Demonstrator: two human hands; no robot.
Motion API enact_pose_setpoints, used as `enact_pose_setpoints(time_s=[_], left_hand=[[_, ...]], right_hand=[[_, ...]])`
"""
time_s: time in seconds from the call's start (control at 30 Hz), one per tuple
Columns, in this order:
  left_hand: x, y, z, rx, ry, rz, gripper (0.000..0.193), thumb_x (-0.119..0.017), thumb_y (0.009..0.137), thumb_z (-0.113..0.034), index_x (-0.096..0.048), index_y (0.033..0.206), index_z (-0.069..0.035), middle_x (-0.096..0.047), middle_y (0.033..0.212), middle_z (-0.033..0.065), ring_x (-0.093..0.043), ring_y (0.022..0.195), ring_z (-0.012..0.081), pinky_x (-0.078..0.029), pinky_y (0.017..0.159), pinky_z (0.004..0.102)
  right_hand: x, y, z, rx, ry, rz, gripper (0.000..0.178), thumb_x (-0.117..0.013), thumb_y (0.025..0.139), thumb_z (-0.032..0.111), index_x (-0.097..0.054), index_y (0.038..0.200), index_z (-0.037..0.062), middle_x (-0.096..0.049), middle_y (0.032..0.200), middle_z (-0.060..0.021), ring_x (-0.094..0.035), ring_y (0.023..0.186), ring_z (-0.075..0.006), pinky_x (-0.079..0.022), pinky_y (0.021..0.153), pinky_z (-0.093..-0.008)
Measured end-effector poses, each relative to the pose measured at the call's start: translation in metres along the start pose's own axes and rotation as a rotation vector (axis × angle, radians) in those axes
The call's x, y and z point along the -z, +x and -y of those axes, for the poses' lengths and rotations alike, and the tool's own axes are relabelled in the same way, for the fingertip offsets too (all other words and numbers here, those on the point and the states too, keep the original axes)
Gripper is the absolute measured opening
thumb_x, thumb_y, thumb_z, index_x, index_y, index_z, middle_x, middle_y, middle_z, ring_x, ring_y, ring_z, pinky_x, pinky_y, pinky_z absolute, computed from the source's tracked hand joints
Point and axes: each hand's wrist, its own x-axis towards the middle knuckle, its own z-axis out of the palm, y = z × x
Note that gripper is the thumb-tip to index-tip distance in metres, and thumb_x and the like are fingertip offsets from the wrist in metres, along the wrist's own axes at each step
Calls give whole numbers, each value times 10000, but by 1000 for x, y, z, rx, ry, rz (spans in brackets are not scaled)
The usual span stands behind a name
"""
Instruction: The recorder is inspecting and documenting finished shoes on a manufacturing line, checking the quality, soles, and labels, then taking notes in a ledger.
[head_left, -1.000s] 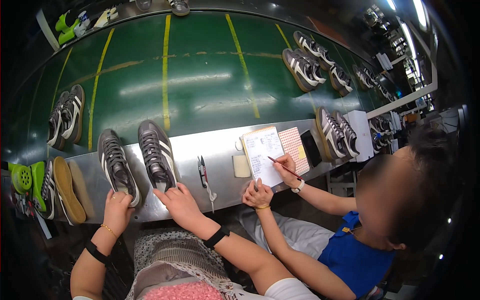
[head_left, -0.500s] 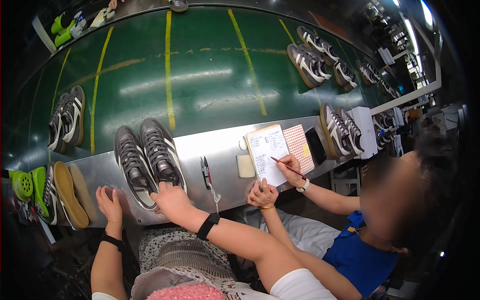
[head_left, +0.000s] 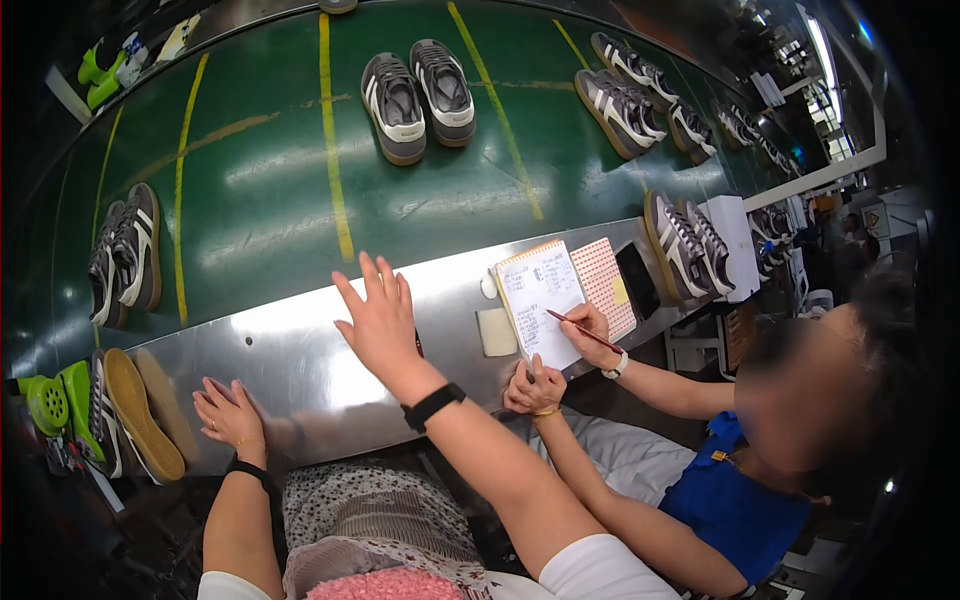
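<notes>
A pair of dark grey sneakers with white stripes (head_left: 392, 110) stands on the green belt (head_left: 260, 200), heels toward me. My right hand (head_left: 382, 325) is held over the metal ledge (head_left: 300, 340), short of those sneakers, with fingers spread and nothing in it. The snips (head_left: 418, 342) on the ledge are mostly hidden behind it. My left hand (head_left: 232, 420) is at the ledge's near edge, its fingers stretched out and empty. Left of it, a sneaker propped on its side (head_left: 145, 415) shows its tan sole.
Another sneaker pair (head_left: 125, 255) stands on the belt at left, and several more (head_left: 618, 112) at right. Beside me a co-worker's hand (head_left: 587, 330) holds a pen over a notebook (head_left: 540, 290). A sponge-like pad (head_left: 496, 332) and a phone (head_left: 637, 278) lie on the ledge.
The sneaker pair has gone from the ledge out onto the belt, and my right hand has let go of it. That hand is now raised and spread; my left hand has barely moved.
</notes>
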Motion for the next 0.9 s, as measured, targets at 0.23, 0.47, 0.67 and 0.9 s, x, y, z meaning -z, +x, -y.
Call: enact_pose_setpoints(time_s=[0.23,0.47,0.67,0.9], left_hand=[[-2,-2,6,-6,45,-67,562,-404,895,-474,-314,1361,-173,-265,1413,140,-207,1321,280,-182,1008,583],[-1,1,7,-16,71,-56,563,-395,895,-480,-308,1365,-181,-264,1418,131,-212,1321,270,-190,1011,575],[0,2,5,-3,95,-72,561,-383,890,-504,-315,1361,-209,-272,1421,110,-218,1322,257,-188,1019,562],[1,4,11,7,98,-74,563,-375,889,-514,-312,1362,-217,-273,1421,110,-222,1321,251,-192,1019,560]], right_hand=[[-24,-134,-23,-246,-218,28,526,-603,789,368,-473,1264,186,-339,1357,-167,-304,1228,-362,-213,995,-523],[-23,-139,-35,-130,-276,47,508,-582,793,392,-481,1256,212,-362,1353,-140,-341,1205,-337,-252,970,-491],[-22,-136,-36,-148,-303,34,509,-579,784,390,-476,1257,232,-369,1351,-115,-350,1196,-321,-264,967,-479],[-21,-136,-30,-164,-307,37,514,-579,791,400,-466,1266,241,-335,1376,-89,-338,1210,-295,-272,976,-466]])
